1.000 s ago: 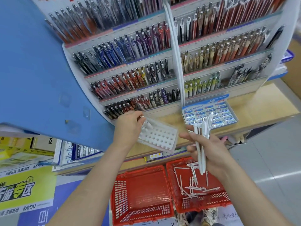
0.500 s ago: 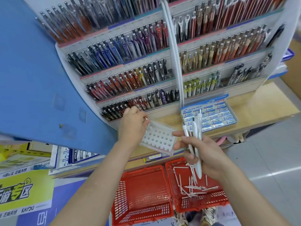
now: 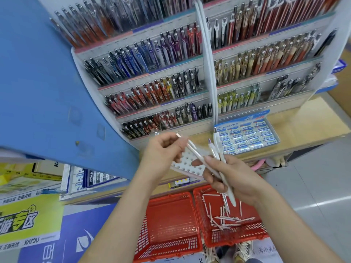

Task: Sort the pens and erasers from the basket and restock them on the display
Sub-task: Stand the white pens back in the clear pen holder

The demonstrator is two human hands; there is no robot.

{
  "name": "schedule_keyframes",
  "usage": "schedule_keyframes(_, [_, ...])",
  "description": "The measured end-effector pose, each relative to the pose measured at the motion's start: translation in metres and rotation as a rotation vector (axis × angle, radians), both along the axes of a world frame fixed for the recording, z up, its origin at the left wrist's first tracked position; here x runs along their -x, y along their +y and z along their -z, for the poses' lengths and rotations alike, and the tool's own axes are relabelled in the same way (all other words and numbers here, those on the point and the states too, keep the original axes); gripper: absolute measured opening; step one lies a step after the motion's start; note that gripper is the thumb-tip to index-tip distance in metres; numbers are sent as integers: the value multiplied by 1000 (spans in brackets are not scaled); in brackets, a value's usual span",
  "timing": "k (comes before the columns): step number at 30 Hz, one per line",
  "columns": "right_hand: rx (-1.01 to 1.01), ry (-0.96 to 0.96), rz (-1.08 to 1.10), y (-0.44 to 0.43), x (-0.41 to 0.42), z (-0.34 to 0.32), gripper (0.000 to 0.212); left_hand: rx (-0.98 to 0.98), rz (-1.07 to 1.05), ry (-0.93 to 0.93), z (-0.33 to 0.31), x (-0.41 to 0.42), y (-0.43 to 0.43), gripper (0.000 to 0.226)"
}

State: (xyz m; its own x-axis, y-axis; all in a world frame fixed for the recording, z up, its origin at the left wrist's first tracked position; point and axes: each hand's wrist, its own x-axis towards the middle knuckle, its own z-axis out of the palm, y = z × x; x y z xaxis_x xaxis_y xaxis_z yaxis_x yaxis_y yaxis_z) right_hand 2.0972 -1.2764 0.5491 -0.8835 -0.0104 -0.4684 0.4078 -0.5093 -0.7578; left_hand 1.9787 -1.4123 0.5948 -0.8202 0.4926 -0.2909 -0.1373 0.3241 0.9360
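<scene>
Drawing one white pen out of a fistful, above the baskets.

Nearest, on the floor: a red basket (image 3: 237,242) with loose pens (image 3: 228,218), beside an empty red basket (image 3: 167,224) on its left. Gripping a bundle of white pens (image 3: 217,143) in the right hand (image 3: 237,179), pinching the top of one pen (image 3: 195,152) with the left hand (image 3: 161,150). Risk: dragging neighbours loose and dropping them outside the basket, or bumping the holed tray (image 3: 185,164), half hidden behind both hands. Farther off, eraser box (image 3: 243,114) and display (image 3: 209,78); free slots hard to make out, top rows cut off.
</scene>
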Motion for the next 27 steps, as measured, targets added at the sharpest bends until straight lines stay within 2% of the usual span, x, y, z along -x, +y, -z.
schedule_keyframes(3, [-34, 7, 71, 2, -3, 3, 30, -89, -74, -72, -7, 6, -14, 12])
schedule_keyframes(7, [-129, 27, 157, -7, 1, 5, 15, -21, -82, -7, -14, 4, -25, 18])
schedule_keyframes(13, [-230, 52, 138, -17, 0, 2, 16, 66, -104, 75, -26, 5, -35, 7])
schedule_keyframes(16, [-275, 13, 169, -18, -1, 6, 16, 136, -157, 242, -29, 13, -40, 15])
schedule_keyframes(18, [-261, -38, 230, -16, 0, 12, 12, 278, -154, 445, -28, 20, -45, 19])
schedule_keyframes(20, [-208, -91, 274, -13, 1, 17, 18, 448, -90, 604, -26, 22, -47, 17])
schedule_keyframes(23, [-140, -110, 299, -9, -1, 21, 23, 603, 16, 716, -13, 22, -47, 6])
schedule_keyframes(27, [-52, -72, 297, -8, -6, 19, 20, 681, 72, 805, 8, 25, -44, 11])
